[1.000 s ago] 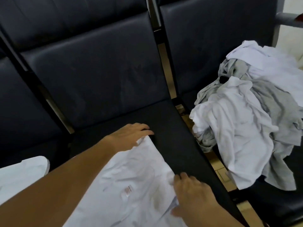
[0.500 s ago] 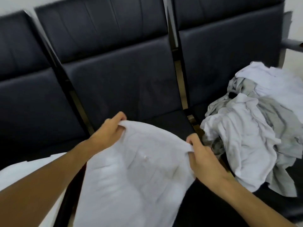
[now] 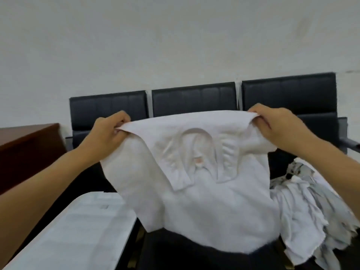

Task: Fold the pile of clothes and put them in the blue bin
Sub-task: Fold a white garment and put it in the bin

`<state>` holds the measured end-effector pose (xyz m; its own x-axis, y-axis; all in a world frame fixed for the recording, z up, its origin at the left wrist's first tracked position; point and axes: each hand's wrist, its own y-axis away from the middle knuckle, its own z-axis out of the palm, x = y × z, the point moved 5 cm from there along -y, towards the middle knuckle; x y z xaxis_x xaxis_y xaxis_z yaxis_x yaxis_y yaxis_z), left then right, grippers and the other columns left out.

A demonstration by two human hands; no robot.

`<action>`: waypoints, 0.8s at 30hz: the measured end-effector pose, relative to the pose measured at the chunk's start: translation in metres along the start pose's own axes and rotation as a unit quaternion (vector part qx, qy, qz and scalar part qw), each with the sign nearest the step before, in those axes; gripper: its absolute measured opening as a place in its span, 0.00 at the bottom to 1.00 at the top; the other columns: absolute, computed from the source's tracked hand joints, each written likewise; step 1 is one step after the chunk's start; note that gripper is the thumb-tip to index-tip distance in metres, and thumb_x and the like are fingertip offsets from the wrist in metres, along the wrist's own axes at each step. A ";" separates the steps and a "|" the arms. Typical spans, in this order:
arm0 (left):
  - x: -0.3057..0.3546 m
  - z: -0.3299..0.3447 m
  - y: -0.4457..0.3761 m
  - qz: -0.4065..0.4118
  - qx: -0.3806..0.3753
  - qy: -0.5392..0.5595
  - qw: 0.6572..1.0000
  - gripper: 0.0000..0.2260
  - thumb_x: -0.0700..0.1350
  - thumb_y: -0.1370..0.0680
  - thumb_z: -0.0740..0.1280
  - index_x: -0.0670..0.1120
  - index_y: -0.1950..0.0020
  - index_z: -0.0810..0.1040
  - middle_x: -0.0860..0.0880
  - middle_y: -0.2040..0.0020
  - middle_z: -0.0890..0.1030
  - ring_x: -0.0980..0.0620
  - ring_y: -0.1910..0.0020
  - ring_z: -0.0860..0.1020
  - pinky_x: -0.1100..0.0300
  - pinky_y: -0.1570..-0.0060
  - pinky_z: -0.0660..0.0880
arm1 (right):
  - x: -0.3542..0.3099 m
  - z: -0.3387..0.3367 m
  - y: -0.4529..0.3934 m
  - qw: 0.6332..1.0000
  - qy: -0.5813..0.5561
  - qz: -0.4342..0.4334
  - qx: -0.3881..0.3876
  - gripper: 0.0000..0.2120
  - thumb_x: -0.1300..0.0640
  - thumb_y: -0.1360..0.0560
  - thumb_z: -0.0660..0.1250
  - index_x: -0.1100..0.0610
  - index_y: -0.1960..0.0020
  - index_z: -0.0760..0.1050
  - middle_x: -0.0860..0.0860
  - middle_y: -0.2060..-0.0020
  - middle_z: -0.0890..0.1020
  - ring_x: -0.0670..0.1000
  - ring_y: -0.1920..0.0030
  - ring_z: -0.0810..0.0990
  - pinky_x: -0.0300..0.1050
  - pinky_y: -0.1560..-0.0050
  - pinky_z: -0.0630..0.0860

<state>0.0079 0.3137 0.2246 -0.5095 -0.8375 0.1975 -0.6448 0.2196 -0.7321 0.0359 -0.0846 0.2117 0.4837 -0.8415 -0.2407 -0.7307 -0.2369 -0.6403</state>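
I hold a white collared shirt [image 3: 210, 207] up in the air in front of me, collar facing me with a small label showing inside. My left hand [image 3: 106, 133] pinches its upper left edge and my right hand [image 3: 276, 126] pinches its upper right edge, stretching the top straight. The lower part of the shirt hangs down over the middle black seat. A pile of white and grey clothes [image 3: 319, 215] lies on the right seat. No blue bin is in view.
A row of three black chairs [image 3: 192, 100] stands against a white wall. A flat white cloth [image 3: 78, 230] lies on the left seat at lower left. A dark brown wooden cabinet [image 3: 27, 152] stands at the far left.
Both hands took the shirt's corners off the seat and lifted it high, spreading it wide. My view tilted up, now showing the wall and the chair tops.
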 end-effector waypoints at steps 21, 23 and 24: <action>-0.050 0.084 0.090 -0.328 -0.397 0.238 0.824 0.19 0.52 0.28 0.76 0.38 0.48 0.81 0.38 0.50 0.85 0.40 0.52 0.84 0.50 0.54 0.83 | 0.046 0.066 0.024 0.893 -0.111 0.162 -0.404 0.11 0.54 0.21 0.67 0.57 0.56 0.85 0.54 0.60 0.87 0.52 0.60 0.84 0.50 0.52 0.81; -0.075 0.136 0.101 -0.317 -0.425 0.171 0.831 0.10 0.48 0.23 0.71 0.41 0.50 0.82 0.42 0.53 0.85 0.44 0.54 0.84 0.52 0.53 0.81 | 0.073 0.121 0.024 0.900 -0.023 0.145 -0.411 0.13 0.48 0.21 0.67 0.53 0.58 0.84 0.52 0.64 0.85 0.52 0.61 0.82 0.47 0.57 0.79; -0.087 0.158 0.104 -0.298 -0.429 0.128 0.843 0.07 0.47 0.22 0.71 0.44 0.53 0.82 0.43 0.55 0.84 0.46 0.57 0.83 0.55 0.55 0.80 | 0.088 0.147 0.024 0.908 0.009 0.136 -0.395 0.13 0.47 0.21 0.66 0.52 0.60 0.82 0.53 0.64 0.83 0.54 0.61 0.80 0.46 0.59 0.76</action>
<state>0.0758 0.3301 0.0283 0.0158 -0.8159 0.5779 -0.9486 0.1705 0.2667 0.1315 -0.0930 0.0679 0.2304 -0.9274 -0.2948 -0.9431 -0.2874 0.1670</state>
